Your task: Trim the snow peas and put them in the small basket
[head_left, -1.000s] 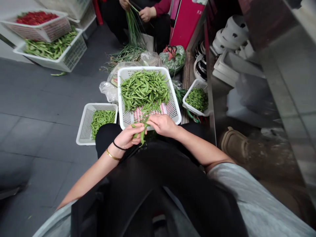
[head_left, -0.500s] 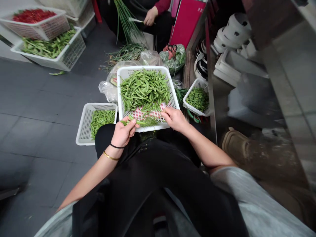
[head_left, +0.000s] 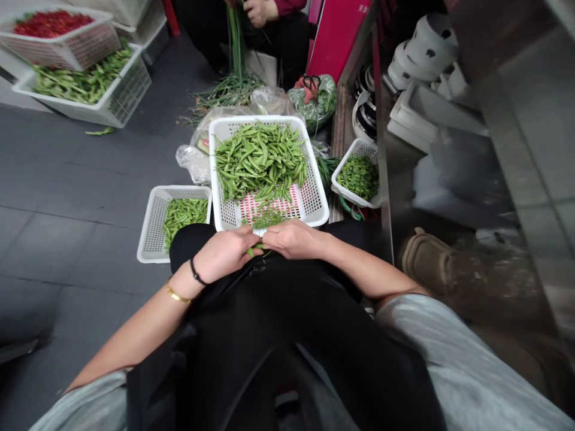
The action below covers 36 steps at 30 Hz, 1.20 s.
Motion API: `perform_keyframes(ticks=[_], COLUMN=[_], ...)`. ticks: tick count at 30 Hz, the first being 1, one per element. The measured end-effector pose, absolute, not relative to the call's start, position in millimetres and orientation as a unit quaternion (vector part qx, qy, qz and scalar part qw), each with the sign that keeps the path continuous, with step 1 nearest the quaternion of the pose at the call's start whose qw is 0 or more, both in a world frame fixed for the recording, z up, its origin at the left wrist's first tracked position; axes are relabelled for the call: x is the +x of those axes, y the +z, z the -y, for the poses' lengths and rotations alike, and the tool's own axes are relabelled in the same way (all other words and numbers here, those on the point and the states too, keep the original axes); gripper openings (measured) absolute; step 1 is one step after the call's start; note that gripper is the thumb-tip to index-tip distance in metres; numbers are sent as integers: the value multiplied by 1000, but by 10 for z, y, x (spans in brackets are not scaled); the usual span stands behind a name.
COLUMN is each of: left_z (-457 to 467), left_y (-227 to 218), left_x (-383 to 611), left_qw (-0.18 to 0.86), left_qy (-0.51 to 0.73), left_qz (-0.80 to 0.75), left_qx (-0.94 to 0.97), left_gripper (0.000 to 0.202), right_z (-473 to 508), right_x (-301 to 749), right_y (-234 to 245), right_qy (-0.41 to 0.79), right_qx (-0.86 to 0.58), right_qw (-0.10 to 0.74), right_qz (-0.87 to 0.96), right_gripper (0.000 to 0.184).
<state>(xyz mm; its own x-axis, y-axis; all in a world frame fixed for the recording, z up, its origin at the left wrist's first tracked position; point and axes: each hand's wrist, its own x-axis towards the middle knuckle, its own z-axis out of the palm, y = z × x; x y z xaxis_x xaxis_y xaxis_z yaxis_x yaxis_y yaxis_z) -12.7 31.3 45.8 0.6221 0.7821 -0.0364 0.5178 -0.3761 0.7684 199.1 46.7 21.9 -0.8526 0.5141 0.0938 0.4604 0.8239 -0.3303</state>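
Observation:
Over my lap, at the near rim of a large white basket (head_left: 317,185), both my hands come together. My left hand (head_left: 231,254) is closed around green pea pods (head_left: 254,250), whose ends stick out below its fingers. Pinched shut, my right hand (head_left: 291,239) meets the left fingertips at the pods; its fingers hide what part it grips. A heap of pea pods (head_left: 263,158) fills the far part of the basket. Thin green trimmings (head_left: 269,218) lie near its close edge, just beyond my hands.
A smaller white basket (head_left: 150,224) with pods stands on the floor to the left. To the right is a basket of leafy greens (head_left: 358,178), beside a metal shelf edge (head_left: 385,203). Ahead, a co-worker's hand (head_left: 258,12) holds long green stalks (head_left: 236,45) above bagged vegetables (head_left: 314,102).
My hands have moved from apart over the basket to together at its near rim. The co-worker's hands and the upright stalks have shifted too.

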Motion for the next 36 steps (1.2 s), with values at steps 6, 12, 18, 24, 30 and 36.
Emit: perform_keyframes(ticks=[6,12,18,24,30,36], left_z=[-339,-572,-688,-673,-626,-586], left_y=[199,94,7,-72,-108,-209], left_x=[15,-305,-391,-348,-259,4], left_qw=[548,640,745,778,735,638], left_qy=[361,558,537,477,459,434], left_qz=[-464,-438,-344,-365,-436,-527], left_qx=[595,294,196,182,242,355], left_gripper=[20,17,20,20,20,30], right_z=[-503,-851,-1480,-1859,-1827,-1317], right_x=[2025,2249,2056,1693,1814,2014], right_y=[155,-146,-497,-936,-819,-262], right_qy=[215,246,272,159,165,437], right_qx=[-352,-458,-404,-470,-484,-446], right_qw=[232,159,-116,-165,-145,13], right_qz=[881,839,866,853,847,781], right_gripper=[32,29,17,28,25,16])
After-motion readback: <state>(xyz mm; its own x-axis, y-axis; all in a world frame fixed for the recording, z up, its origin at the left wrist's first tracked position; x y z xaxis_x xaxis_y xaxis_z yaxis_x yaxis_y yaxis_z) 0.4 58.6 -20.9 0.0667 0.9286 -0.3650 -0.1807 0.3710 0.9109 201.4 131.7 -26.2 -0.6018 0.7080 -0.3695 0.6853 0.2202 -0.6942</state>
